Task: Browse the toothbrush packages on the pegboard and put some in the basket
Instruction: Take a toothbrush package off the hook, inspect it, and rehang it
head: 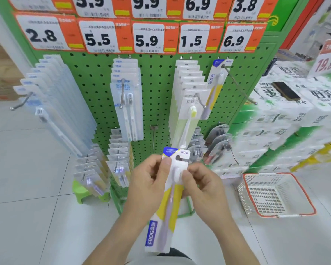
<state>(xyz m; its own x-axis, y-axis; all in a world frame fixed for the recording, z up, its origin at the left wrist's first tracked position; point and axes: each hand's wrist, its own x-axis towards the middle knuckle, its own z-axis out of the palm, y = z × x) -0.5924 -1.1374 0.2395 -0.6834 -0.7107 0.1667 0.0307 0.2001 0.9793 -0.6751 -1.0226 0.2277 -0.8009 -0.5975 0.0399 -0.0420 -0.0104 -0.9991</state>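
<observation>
Both hands hold one toothbrush package [165, 211], white and yellow with a blue FROG label, upright in front of the green pegboard [157, 88]. My left hand [147, 180] grips its upper left edge, thumb on the front. My right hand [201, 182] pinches its upper right edge near the brush head. More packages hang on the pegs: a blue row [52, 104] at left, a twin-brush row [128, 104] in the middle, a yellow-green row [187, 111] and one matching FROG package [216, 87] to the right. The white basket with a red rim [306, 205] stands on the floor at right; nothing shows inside it.
Price tags [147, 38] line the top of the board. Stacked tissue packs [287, 119] fill the right side, with a dark phone [286, 90] lying on top. Smaller packages [96, 169] hang low on the board. A green stool [82, 190] sits by the rack's foot.
</observation>
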